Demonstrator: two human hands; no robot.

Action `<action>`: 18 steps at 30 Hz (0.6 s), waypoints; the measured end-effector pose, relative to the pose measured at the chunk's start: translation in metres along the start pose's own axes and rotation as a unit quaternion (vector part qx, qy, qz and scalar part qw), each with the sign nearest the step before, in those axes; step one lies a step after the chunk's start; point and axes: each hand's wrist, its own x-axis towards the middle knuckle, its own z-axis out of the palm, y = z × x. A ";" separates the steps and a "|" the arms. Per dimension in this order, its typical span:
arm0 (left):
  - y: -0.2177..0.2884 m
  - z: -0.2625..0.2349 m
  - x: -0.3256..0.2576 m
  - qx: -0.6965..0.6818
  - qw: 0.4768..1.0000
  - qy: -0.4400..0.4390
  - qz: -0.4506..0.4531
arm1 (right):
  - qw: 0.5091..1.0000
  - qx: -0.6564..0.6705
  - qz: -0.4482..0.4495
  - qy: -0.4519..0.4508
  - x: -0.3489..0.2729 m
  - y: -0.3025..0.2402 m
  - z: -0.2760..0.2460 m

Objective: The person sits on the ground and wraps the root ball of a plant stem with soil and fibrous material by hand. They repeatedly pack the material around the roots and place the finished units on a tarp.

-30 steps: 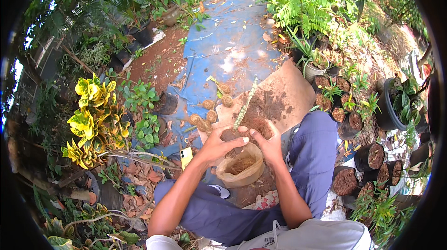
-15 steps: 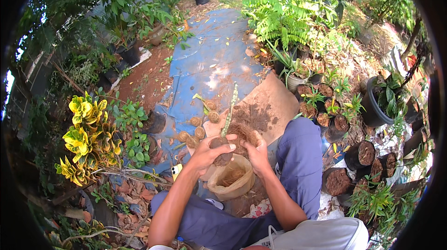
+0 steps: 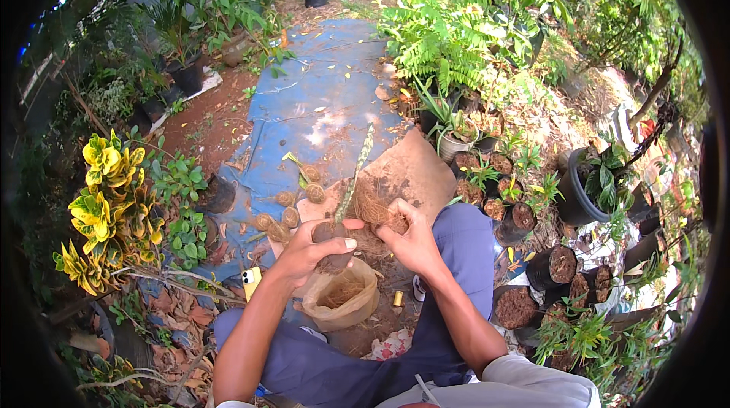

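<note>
My left hand (image 3: 306, 254) is closed around a dark brown root ball (image 3: 332, 233). From its top rises one long, pale-mottled green leaf (image 3: 353, 180), upright and leaning slightly right. Just to the right, my right hand (image 3: 414, 244) pinches a loose clump of brown coconut fibre (image 3: 374, 205), which is beside the root ball. Below my hands stands an open tan bag (image 3: 342, 305) with brown fibre inside. A brown sheet (image 3: 422, 168) beyond my hands carries more fibre and dark crumbs. Several fibre-wrapped balls (image 3: 290, 217), some with green shoots, lie to the left.
A small yellow spool (image 3: 398, 298) sits right of the bag, and a phone (image 3: 252, 282) lies by my left forearm. A blue tarp (image 3: 319, 81) stretches ahead. Soil-filled black pots (image 3: 553, 265) crowd the right; a yellow-green leafy shrub (image 3: 95, 210) stands left.
The whole view has shifted, so things sit further left. My right hand has turned, its fingers pinching the fibre clump. The yellow spool now shows beside the bag.
</note>
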 end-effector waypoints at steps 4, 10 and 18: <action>-0.003 0.004 0.001 0.010 1.000 -0.013 -0.009 | 0.999 0.002 -0.043 0.002 -0.005 0.002 -0.016; -0.002 0.005 0.005 0.002 1.000 0.023 -0.010 | 0.994 0.101 0.038 0.008 -0.013 0.013 -0.008; 0.000 0.013 0.007 -0.024 0.999 0.033 0.017 | 0.980 0.197 0.024 0.035 -0.013 0.025 -0.009</action>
